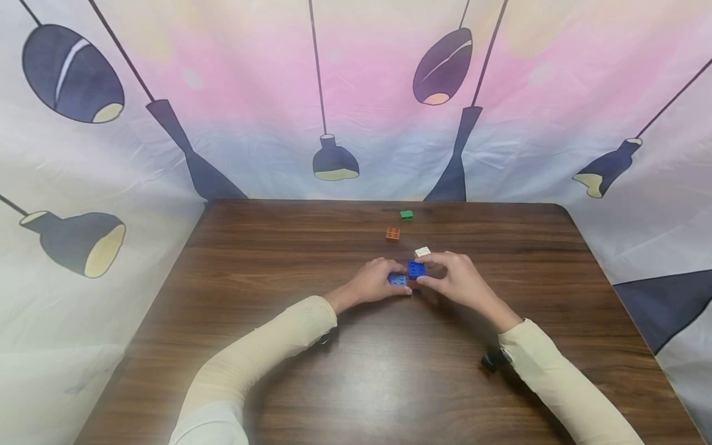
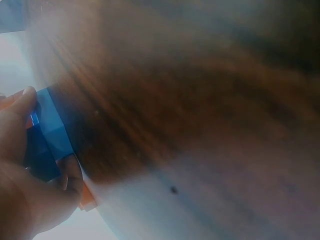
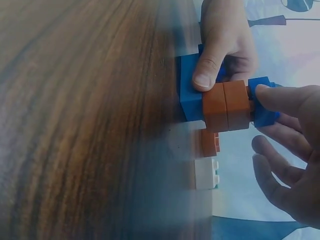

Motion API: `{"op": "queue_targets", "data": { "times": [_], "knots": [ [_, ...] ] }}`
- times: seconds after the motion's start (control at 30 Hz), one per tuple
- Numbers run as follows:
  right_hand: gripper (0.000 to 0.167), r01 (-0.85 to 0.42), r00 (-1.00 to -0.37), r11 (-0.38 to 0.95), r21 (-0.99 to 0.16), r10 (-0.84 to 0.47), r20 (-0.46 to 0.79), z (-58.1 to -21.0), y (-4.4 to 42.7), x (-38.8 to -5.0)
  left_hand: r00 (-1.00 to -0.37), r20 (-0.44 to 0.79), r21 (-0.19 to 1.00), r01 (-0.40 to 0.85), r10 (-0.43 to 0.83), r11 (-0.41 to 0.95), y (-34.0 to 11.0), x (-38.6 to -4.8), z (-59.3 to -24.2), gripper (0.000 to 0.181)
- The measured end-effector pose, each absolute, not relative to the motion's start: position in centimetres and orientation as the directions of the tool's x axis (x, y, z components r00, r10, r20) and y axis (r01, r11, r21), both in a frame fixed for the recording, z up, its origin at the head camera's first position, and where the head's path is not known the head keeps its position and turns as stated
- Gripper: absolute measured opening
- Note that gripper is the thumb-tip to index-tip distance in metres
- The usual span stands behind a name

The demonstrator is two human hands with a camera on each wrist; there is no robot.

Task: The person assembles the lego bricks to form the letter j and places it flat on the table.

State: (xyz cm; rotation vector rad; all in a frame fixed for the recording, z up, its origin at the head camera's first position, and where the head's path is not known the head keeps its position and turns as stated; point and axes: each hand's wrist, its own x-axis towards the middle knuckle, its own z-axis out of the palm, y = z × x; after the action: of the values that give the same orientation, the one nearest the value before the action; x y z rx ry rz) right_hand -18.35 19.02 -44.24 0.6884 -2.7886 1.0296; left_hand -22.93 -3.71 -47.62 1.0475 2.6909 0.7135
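Watching over the feeds, I have both hands mid-table: left hand curled round the light blue base, thumb on one side, fingers on the other; right hand pinching the dark blue brick at the stack's top, its lower fingers loosely bent and free. My reading: the left braces so nothing skids or twists under the right's pressure. Stack rests on the table: blue below, two orange bricks squarely joined, studs showing under the slightly tilted top brick; whether it is seated, I can't tell. Plastic looks clean, smooth-sided. White brick near the right fingertips; loose orange brick and green brick beyond, probably spaced for easy reach.
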Motion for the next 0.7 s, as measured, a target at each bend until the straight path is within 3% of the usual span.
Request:
{"op": "queue_targets", "data": {
  "times": [0.7],
  "knots": [
    [0.035,-0.391,-0.917,0.662,-0.640,-0.335,0.215,-44.64,18.99,-18.47,-0.738,0.016,0.493,0.593,0.675,0.636,-3.71,-22.95,-47.62,0.054]
  ]
}}
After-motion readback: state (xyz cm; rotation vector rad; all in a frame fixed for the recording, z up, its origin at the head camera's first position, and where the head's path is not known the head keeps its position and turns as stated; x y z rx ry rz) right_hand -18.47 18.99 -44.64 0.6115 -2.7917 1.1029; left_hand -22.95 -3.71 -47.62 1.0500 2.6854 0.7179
